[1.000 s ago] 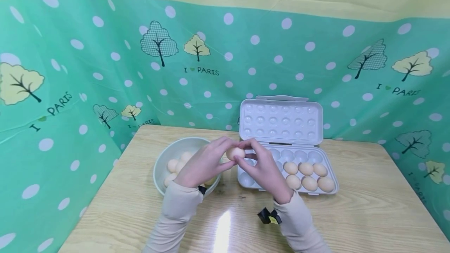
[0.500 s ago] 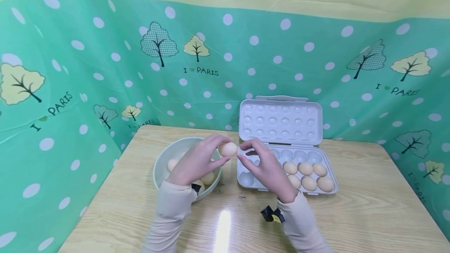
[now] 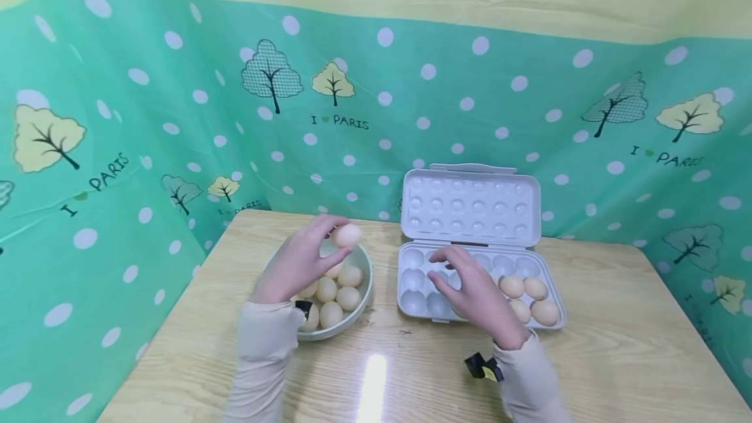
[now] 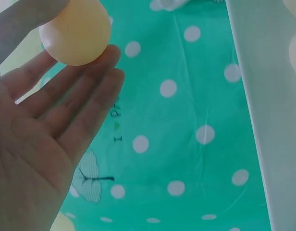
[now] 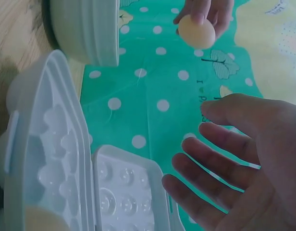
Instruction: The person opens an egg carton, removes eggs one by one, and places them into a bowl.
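My left hand (image 3: 296, 266) pinches an egg (image 3: 346, 235) between thumb and fingers, above the pale green bowl (image 3: 367, 289). The left wrist view shows that egg (image 4: 78, 33) at the tips of the fingers, clear of the palm. Several more eggs (image 3: 326, 290) lie in the bowl. My right hand (image 3: 480, 292) hovers over the grey egg carton (image 3: 413, 303) with thumb and fingers spread and nothing between them, as the right wrist view also shows. Eggs (image 3: 535, 288) sit in cups at the carton's right end; my right hand hides some of the cups.
The carton's dimpled lid (image 3: 470, 204) stands raised behind the tray. A wooden table (image 3: 411, 371) carries bowl and carton, with a gap between them. Behind and to the left hangs a green dotted cloth (image 3: 329, 168).
Both hands were at the egg. The right hand has let go and moved right, over the carton. The left hand has carried the egg left and slightly up, above the bowl.
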The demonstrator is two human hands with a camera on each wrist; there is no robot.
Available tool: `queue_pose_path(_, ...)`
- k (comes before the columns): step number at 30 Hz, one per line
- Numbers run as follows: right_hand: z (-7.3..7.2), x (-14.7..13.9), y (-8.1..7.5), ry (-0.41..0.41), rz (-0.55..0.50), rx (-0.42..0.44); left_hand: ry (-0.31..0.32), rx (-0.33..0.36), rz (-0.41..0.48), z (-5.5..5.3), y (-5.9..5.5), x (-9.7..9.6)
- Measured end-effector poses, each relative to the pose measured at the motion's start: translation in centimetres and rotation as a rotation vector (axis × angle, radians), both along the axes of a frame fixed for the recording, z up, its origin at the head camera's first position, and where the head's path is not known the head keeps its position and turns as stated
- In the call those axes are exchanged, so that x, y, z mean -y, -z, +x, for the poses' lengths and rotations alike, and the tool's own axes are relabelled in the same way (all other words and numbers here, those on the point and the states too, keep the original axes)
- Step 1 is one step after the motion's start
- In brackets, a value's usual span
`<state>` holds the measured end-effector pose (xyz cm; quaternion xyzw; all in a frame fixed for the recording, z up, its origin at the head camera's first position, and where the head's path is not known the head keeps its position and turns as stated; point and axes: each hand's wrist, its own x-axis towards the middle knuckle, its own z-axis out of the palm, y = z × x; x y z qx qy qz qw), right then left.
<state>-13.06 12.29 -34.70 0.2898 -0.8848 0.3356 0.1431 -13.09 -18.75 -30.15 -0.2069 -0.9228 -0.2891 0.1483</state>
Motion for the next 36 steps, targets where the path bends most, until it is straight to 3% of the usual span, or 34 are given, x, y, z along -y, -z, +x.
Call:
queue_pose_path(11,-0.7,-1.7,0.3,0.037,0.044,0.036,-0.053,0.039,-0.025,-0.5,0.5,1.2)
queue_pose_path(18,-1.4,-2.9,0.6,0.112,0.136,0.109,-0.096,0.164,-0.054,-1.1,1.2,1.5)
queue_pose_path(27,-1.9,-4.3,1.0,0.081,0.182,0.113,-0.111,0.235,-0.069,-1.5,2.2,1.8)
queue_pose_path(36,-2.0,-4.8,1.4,0.082,0.209,0.150,-0.208,0.359,-0.102,-1.9,3.3,2.3)
